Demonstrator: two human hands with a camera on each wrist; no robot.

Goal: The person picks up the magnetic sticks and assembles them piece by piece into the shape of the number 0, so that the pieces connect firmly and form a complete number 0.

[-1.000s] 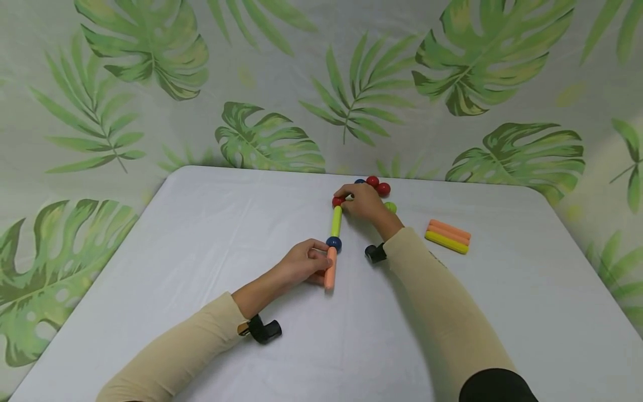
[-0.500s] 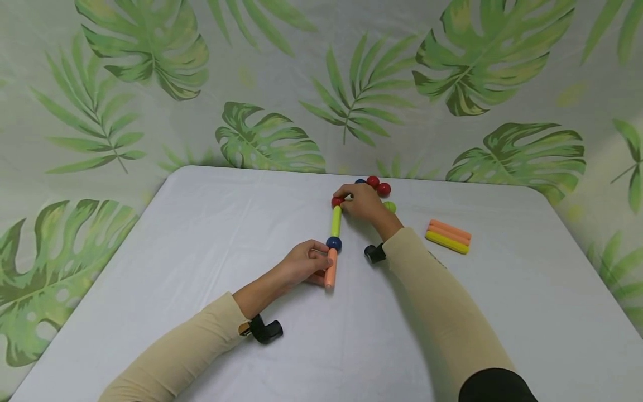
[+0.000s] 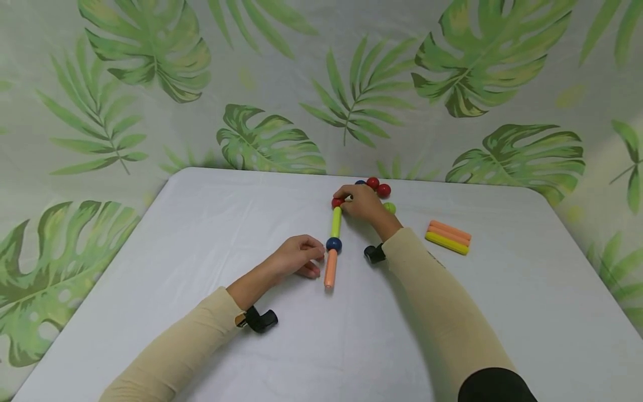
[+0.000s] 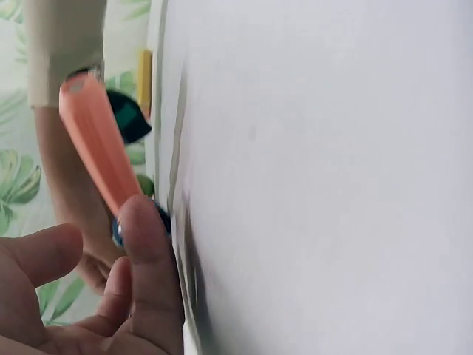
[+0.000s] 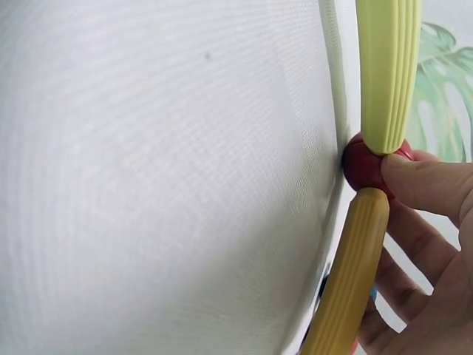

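Note:
My right hand [image 3: 363,202] pinches a red ball [image 5: 364,164] between thumb and fingers. In the right wrist view a lime ribbed rod [image 5: 387,74] meets this ball from above and a dark yellow rod [image 5: 347,274] from below; the hand covers the latter in the head view. The lime rod runs towards the person to a blue ball [image 3: 334,244], from which an orange rod [image 3: 330,269] continues in line. My left hand [image 3: 300,257] is just left of the orange rod, thumb and fingers apart, holding nothing.
Beyond the right hand lie two loose red balls [image 3: 373,182] and part of a blue ball [image 3: 360,182]. A green ball [image 3: 389,207] sits by the right wrist. Two orange rods [image 3: 450,230] and a yellow rod [image 3: 446,243] lie side by side farther right on the white table [image 3: 211,223].
The left hand has let go of the orange rod and drawn slightly to the left. The right hand stays on the red ball, and the joined rods keep their place.

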